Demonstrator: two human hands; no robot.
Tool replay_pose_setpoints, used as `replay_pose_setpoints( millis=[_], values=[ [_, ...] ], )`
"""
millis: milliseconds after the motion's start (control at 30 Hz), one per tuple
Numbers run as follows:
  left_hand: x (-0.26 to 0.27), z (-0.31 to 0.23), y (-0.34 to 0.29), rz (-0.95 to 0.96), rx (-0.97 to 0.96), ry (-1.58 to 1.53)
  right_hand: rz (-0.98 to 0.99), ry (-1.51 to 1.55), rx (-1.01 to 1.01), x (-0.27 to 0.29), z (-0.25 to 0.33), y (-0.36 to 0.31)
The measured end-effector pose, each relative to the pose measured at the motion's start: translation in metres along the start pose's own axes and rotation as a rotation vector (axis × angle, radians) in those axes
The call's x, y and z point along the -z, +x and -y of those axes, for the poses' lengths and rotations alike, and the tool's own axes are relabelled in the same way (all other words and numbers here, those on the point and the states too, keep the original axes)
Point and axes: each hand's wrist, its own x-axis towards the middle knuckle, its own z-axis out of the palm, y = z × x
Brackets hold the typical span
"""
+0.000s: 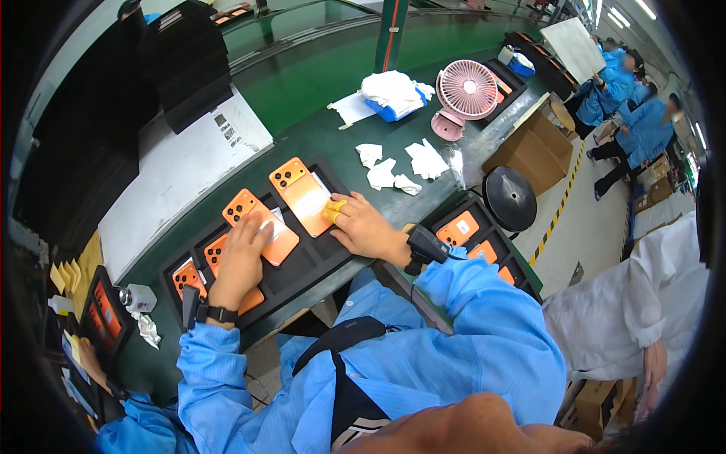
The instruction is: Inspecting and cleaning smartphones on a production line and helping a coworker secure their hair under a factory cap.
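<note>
My left hand (pixel 240 253) lies over an orange phone (pixel 280 243), fingers stretched across its back. The phone rests back-up on a black compartment tray (pixel 306 276). With yellow finger cots on two fingers, my right hand (pixel 367 228) grips the lower right edge of a second orange phone (pixel 299 189). Its thumb sits by that edge and its fingertips lie on the back. Camera lenses show at both phones' far ends. To the left, more orange phones (pixel 187 278) lie in the tray, partly hidden by my left hand and forearm.
White crumpled wipes (pixel 381 174) lie beyond my right hand. Behind are a blue pack of wipes (pixel 393 106) and a pink fan (pixel 466 91). Another phone tray (pixel 484 253) and a black round stool (pixel 510 198) are at right. A metal-topped bottle (pixel 138 297) stands left. A co-worker's hand (pixel 92 362) shows lower left.
</note>
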Motion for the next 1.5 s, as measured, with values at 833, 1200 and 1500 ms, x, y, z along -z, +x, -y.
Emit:
replay_pose_setpoints(
  millis=[833, 1200, 1500],
  values=[
    [-0.013, -0.019, -0.148, -0.248, 0.776, -0.002, -0.107, 0.043, -0.446, 0.014, -0.029, -0.025],
    [-0.015, -0.015, -0.122, -0.256, 0.901, 0.081, -0.180, -0.155, -0.248, -0.018, 0.035, 0.014],
    [-0.008, -0.012, -0.115, -0.253, 0.924, 0.041, 0.186, 0.073, -0.146, -0.107, 0.152, 0.073]
  ],
)
